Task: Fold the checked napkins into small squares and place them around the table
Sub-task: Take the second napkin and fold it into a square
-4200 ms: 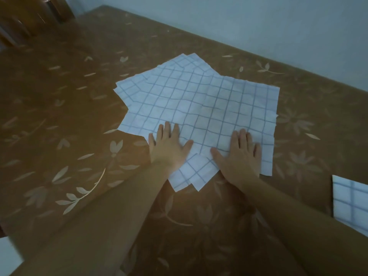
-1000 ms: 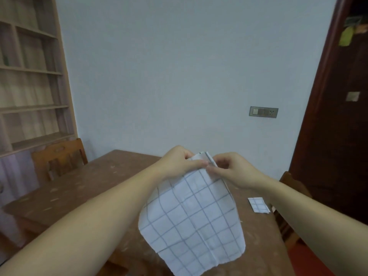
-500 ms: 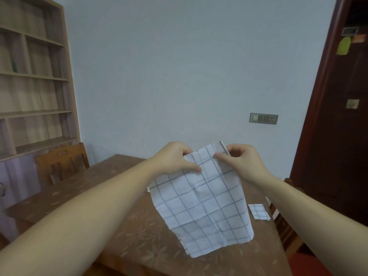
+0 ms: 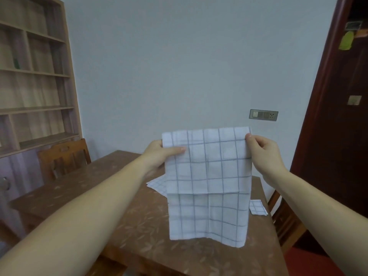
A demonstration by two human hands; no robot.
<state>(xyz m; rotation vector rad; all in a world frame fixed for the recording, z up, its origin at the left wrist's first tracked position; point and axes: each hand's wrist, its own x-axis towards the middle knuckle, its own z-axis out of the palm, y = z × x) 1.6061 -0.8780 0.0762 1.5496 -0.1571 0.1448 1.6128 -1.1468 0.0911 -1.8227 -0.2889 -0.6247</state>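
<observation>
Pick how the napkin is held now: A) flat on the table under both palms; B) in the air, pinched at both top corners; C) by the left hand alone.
B: the left hand and right hand each pinch a top corner of the checked napkin, which hangs above the table.

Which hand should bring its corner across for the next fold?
Probably right. The right hand pinches the napkin just at its top corner, free to swing; the left hand lays its thumb across the front, a better anchor.
</observation>
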